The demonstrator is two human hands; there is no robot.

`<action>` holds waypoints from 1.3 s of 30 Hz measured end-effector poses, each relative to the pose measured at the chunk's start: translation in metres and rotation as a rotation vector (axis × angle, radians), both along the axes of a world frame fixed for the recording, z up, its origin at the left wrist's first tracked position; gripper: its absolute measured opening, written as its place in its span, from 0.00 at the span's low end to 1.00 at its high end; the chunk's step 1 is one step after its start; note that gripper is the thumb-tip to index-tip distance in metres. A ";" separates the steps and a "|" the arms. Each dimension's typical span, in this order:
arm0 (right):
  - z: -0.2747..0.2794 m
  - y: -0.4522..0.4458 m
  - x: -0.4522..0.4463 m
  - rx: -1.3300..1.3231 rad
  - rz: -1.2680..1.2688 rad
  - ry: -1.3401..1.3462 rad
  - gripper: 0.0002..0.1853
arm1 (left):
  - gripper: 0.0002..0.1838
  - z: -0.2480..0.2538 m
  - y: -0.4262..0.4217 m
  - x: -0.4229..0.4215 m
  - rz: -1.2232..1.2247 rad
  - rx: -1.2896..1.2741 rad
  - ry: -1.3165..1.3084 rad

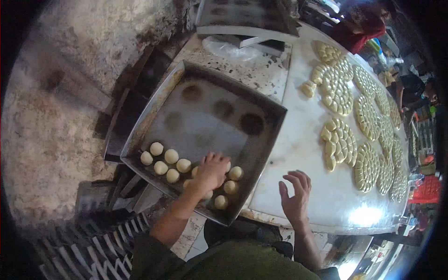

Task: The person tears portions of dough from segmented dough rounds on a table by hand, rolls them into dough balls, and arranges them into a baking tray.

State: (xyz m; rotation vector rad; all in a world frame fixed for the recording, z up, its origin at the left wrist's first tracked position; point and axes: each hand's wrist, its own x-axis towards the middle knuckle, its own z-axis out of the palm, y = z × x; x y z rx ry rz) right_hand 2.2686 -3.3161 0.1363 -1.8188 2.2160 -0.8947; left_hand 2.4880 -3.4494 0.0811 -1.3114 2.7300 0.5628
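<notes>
My left hand (212,172) reaches palm down into a square metal tray (276,122), its fingers curled among small round dough balls. A pale dough ball (227,166) shows at the thumb side of this hand, which seems to grip it. Other balls under the palm are partly hidden. To the left sit several more balls, among them one dough ball (171,156); on the right lies another dough ball (221,202). My right hand (296,196) is held over the edge of the pale tabletop, fingers curved and apart from the thumb, holding nothing.
Many scored, flattened dough pieces (366,116) cover the right part of the tabletop (298,140). A second tray (247,14) stands beyond, near a clear plastic bag (228,49). Slatted metal racks (98,252) stand low at left. A person in red (361,32) is across the table.
</notes>
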 end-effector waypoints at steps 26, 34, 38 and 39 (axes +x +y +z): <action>-0.132 0.082 -0.248 -0.478 -0.549 -0.606 0.06 | 0.25 -0.085 0.074 -0.482 0.534 -0.315 0.418; -0.123 0.061 -0.261 -0.165 -0.286 -0.125 0.17 | 0.18 -0.050 0.146 -0.373 0.443 0.139 0.343; -0.128 0.056 -0.252 -0.142 -0.294 -0.115 0.17 | 0.19 -0.041 0.197 -0.282 0.275 0.203 0.412; -0.127 0.056 -0.246 -0.171 -0.332 -0.101 0.17 | 0.19 -0.048 0.211 -0.256 0.249 0.211 0.415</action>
